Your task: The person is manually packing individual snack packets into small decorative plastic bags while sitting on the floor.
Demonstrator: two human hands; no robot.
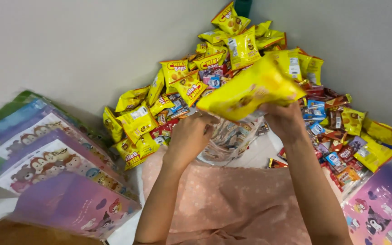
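My right hand [283, 119] grips a yellow snack bag [250, 89], blurred by motion, over a clear plastic bag with a cartoon print [230, 139]. My left hand [190, 134] holds that clear bag's rim on the left side. Both hands are raised above my lap, which is covered in pink cloth [227, 199]. A large pile of yellow snack bags [191, 72] rises in the corner right behind them.
Small red, blue and brown sweet packets [334, 136] lie mixed with yellow bags at the right. A fanned stack of cartoon-printed gift bags [55, 172] lies at the left, another purple one [379, 211] at the lower right. Grey walls meet behind the pile.
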